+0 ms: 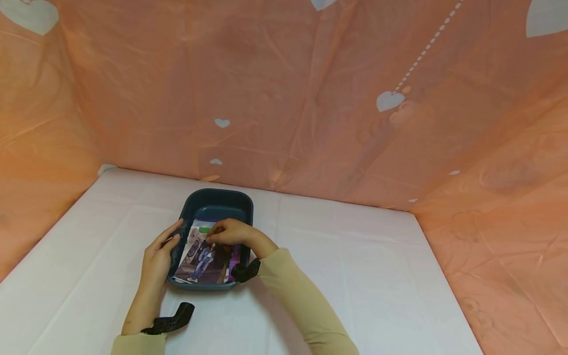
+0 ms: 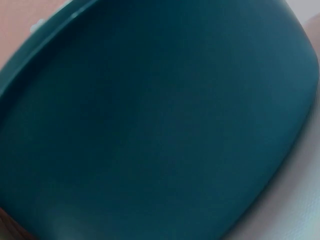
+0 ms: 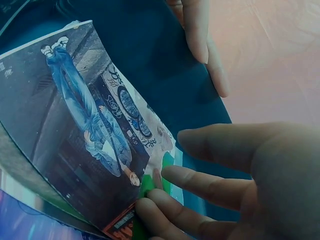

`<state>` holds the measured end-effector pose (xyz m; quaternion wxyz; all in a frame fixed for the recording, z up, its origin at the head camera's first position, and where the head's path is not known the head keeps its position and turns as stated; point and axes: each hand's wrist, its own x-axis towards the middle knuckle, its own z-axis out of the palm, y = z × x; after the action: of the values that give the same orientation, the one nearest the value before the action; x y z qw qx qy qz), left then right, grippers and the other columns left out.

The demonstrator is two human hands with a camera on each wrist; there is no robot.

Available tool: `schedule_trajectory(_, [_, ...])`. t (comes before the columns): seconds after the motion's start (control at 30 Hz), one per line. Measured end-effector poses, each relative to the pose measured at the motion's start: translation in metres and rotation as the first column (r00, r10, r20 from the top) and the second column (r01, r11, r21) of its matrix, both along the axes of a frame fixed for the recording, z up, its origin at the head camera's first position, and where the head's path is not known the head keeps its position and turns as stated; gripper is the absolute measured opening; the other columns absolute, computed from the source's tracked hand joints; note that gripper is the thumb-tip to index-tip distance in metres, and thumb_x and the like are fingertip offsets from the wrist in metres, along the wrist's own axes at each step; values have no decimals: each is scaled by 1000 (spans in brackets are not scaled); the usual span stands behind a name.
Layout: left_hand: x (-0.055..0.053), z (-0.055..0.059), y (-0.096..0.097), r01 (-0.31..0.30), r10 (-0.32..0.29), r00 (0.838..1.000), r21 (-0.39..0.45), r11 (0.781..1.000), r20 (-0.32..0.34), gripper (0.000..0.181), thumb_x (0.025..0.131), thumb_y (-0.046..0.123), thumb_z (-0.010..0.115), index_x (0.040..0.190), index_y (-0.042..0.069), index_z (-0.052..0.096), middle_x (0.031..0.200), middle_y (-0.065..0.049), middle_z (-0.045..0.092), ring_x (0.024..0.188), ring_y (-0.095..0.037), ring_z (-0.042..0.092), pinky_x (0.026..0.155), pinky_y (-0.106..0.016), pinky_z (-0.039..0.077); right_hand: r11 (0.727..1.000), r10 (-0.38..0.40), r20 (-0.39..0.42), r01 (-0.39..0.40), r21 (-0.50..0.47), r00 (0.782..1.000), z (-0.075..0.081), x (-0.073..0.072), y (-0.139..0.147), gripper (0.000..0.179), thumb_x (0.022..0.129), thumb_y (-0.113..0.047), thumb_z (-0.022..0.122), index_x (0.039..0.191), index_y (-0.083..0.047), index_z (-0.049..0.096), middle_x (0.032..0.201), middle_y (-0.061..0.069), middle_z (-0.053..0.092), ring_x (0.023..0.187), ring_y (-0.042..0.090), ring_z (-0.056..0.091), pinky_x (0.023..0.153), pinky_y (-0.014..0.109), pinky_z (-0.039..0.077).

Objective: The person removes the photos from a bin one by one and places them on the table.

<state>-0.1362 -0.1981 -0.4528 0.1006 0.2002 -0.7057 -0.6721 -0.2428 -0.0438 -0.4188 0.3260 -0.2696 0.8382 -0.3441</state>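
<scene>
One dark teal, rounded-rectangular plastic basin [image 1: 219, 209] holds one stack of glossy paper pictures [image 1: 197, 276], lying toward its near end. At least three sheets show in the stack, though the exact count cannot be told. The top picture [image 3: 40, 100] bears one standing figure in blue denim; one purple sheet [image 1: 235, 254] sticks out under it toward the basin's right wall.

Two hands are at the basin. The left hand [image 1: 155, 254] grips its left wall, thumb and fingers at the rim. The right hand [image 1: 232, 231] reaches over its right rim, bent fingertips touching a bright green patch [image 3: 167, 162] near the top picture's edge; whether they pinch a sheet cannot be told.

Two black wrist mounts show: one [image 1: 173, 320] nearer the person than the basin, the other [image 1: 246, 271] at its near right corner. Under the basin spreads one white-covered table [image 1: 377, 286]. Two small white hearts [image 1: 222, 123] mark the orange curtain [image 1: 266, 74] beyond it.
</scene>
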Motion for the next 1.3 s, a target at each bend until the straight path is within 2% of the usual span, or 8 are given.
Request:
schedule_trajectory(0.17, [0, 0, 1, -15, 15, 1000, -1, 1000, 3, 41, 102, 20, 46, 142, 16, 49, 147, 2, 45, 127, -6, 38, 99, -16, 30, 999, 19, -32, -17, 37, 999, 1, -1, 0, 28, 93, -22, 61, 116, -8, 68, 88, 8, 69, 61, 17, 55, 58, 25, 47])
schedule_trajectory(0.3, [1, -1, 1, -15, 15, 1000, 12, 1000, 4, 41, 101, 21, 46, 142, 17, 49, 147, 4, 45, 127, -6, 37, 101, -20, 29, 999, 14, -31, -12, 40, 999, 1, -1, 1, 28, 94, -23, 60, 117, -10, 68, 92, 3, 70, 60, 12, 54, 57, 24, 47])
schedule_trajectory(0.53, [0, 0, 2, -21, 21, 1000, 28, 999, 5, 40, 101, 20, 47, 141, 17, 50, 146, 5, 46, 128, -5, 38, 93, -9, 31, 991, -5, 48, 11, -130, 999, 0, -1, 7, 24, 93, -13, 61, 113, -8, 72, 87, 10, 72, 53, 12, 47, 53, 24, 42])
schedule_trajectory(0.7, [0, 0, 1, -13, 12, 1000, 42, 999, 23, 41, 102, 22, 46, 142, 16, 49, 148, 3, 44, 131, -9, 36, 88, -3, 32, 984, 45, 66, -33, -177, 997, 0, -2, 9, 26, 89, -9, 66, 114, -8, 71, 103, 7, 72, 75, 3, 59, 64, 19, 47])
schedule_trajectory(0.83, [0, 1, 1, -21, 20, 999, 52, 998, 26, 41, 101, 21, 46, 141, 16, 49, 147, 4, 44, 131, -9, 36, 88, -4, 32, 972, 75, 48, -62, -226, 996, -2, -4, 11, 27, 89, -8, 65, 115, -8, 71, 112, 4, 69, 89, 1, 59, 75, 17, 49])
schedule_trajectory(1.03, [0, 0, 1, -24, 23, 999, 28, 999, 25, 40, 101, 21, 46, 141, 16, 49, 146, 3, 45, 128, -8, 38, 88, -3, 32, 941, 33, 57, -12, -339, 998, -2, -4, 16, 27, 92, -11, 63, 118, -9, 69, 116, 2, 68, 95, 1, 56, 81, 18, 48])
schedule_trajectory(1.23, [0, 0, 2, -28, 27, 999, 50, 998, 22, 40, 101, 22, 47, 141, 15, 50, 144, 4, 46, 128, -8, 38, 89, -4, 32, 874, -74, 152, 138, -465, 986, -6, -5, 18, 27, 91, -9, 64, 117, -4, 69, 117, 6, 66, 92, 4, 59, 79, 20, 50])
schedule_trajectory(1.3, [0, 1, 1, -25, 24, 999, 57, 998, 26, 40, 101, 22, 46, 141, 16, 50, 146, 4, 45, 130, -9, 36, 97, -9, 31, 841, -125, 189, 205, -501, 974, -6, -4, 19, 27, 90, -9, 65, 117, -4, 69, 117, 5, 67, 90, 5, 60, 76, 19, 50])
